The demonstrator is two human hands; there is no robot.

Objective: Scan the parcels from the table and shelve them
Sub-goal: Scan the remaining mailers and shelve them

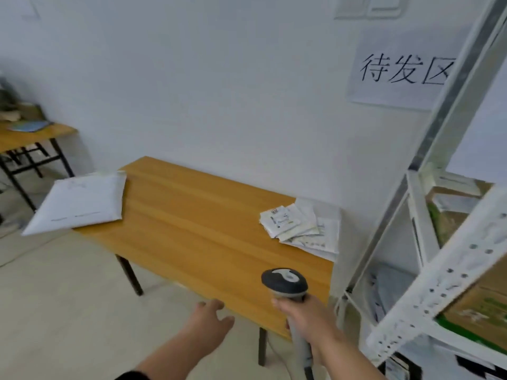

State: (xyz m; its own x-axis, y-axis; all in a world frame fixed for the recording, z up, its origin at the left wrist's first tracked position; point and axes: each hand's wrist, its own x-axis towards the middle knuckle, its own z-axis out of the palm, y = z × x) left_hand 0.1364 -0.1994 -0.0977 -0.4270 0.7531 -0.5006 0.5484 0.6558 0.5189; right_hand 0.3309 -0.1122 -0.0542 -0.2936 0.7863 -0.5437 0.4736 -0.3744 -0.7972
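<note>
Plainly, the white poly mailer (pixel 75 202) overhangs the wooden table (pixel 192 223) at ten o'clock; it looks light, floppy and slick, best pinched at an edge. The right hand (pixel 307 314) grips the barcode scanner (pixel 285 283); the left hand (pixel 211 322) hovers, fingers relaxed.

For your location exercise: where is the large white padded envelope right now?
In the head view, the large white padded envelope lies at the far left end of the wooden table, overhanging its edge.

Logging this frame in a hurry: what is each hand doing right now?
Left hand: open, fingers relaxed, holding nothing, at the table's near edge.
Right hand: closed around the handle of the barcode scanner.
</note>
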